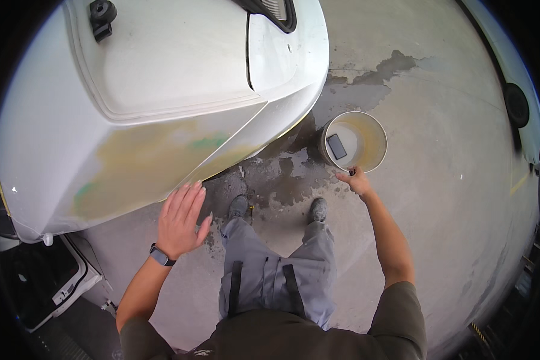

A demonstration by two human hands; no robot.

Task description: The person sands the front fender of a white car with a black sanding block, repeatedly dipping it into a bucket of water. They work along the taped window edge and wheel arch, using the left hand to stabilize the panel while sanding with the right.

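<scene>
A person beside a white car grips a bucket [375, 132] in the right hand [358, 183], a dark rectangular block inside it.

The round, open-topped bucket is at the person's front right, over wet-patched concrete floor [426, 222]; whether its base touches the floor is unclear. Its inner wall is yellowish toward the right; the bottom looks pale, and whether that is liquid cannot be told. The dark block [336, 146] lies at the left of the bottom. The right hand's fingers are curled at the near rim. The left hand [180, 222], a watch [161, 255] on its wrist, is open and flat, fingertips at the lower edge of the car's panel [144, 162], patched yellow-beige and green; contact is uncertain.
</scene>
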